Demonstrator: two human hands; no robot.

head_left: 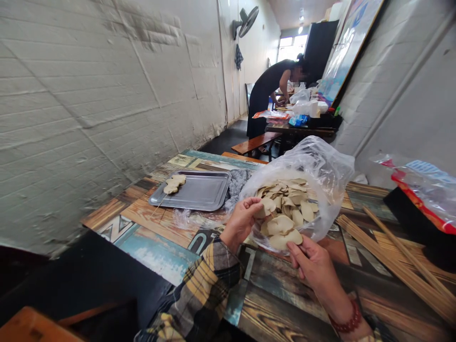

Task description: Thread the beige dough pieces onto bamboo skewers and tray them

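Observation:
My left hand (240,221) pinches a thin beige slice (266,207) between thumb and fingers at the left side of a clear plastic bag (331,166). My right hand (315,261) is closed on the edge of another, larger beige slice (287,239) at the bag's front. Inside the open bag lies a heap of similar thin slices (290,192). To the left, a metal tray (204,190) bears a skewer (158,205) with several slices (174,184) threaded on it; its stick hangs over the tray's edge. Whether my left fingers also hold a stick is hidden.
Long wooden skewers (392,254) lie on the patterned table (285,304) to my right, beside a black container (409,218) with red and clear packaging (423,190). Farther back, a person (269,90) bends over another table (288,128) covered with bags. A bench (256,142) stands between.

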